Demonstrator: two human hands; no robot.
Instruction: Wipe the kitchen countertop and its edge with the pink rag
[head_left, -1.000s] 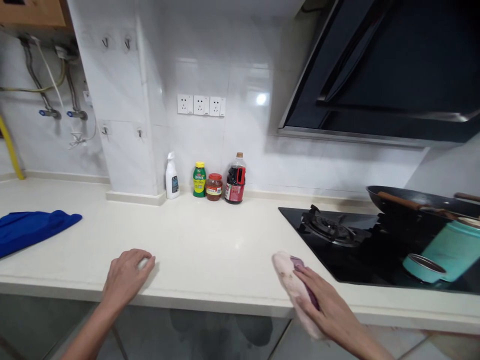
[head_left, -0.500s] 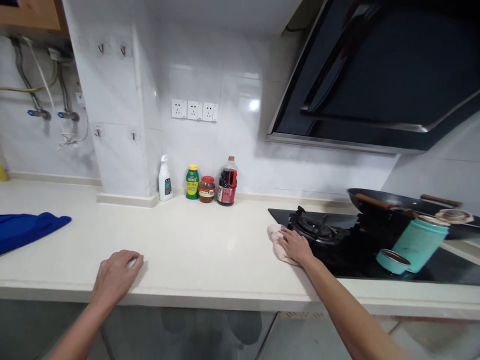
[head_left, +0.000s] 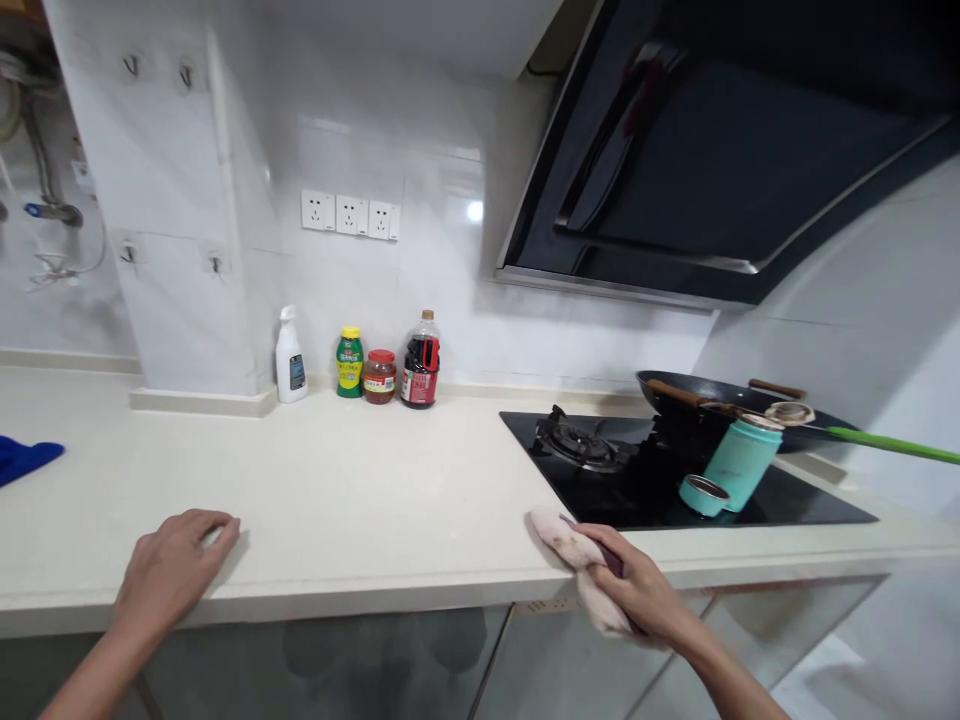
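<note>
At the counter's front edge, my right hand is closed round a pale pink-white cloth that has a dark purplish part. One end of the cloth lies on the white countertop, just in front of the black gas hob; the rest hangs over the edge. Farther left, my left hand rests on the countertop with its fingers curled in and the thumb near the index finger. Only pale countertop colour shows in the gap between them.
A wok sits on the hob behind a turquoise flask and its cup lid. Along the wall stand a white spray bottle, a green bottle, a red-lidded jar and a dark sauce bottle. Blue fabric lies far left.
My right hand has drawn the cloth from beside the burner toward me to the counter's front edge, and now grips it. The view has turned right; a green handle shows by the wok.
</note>
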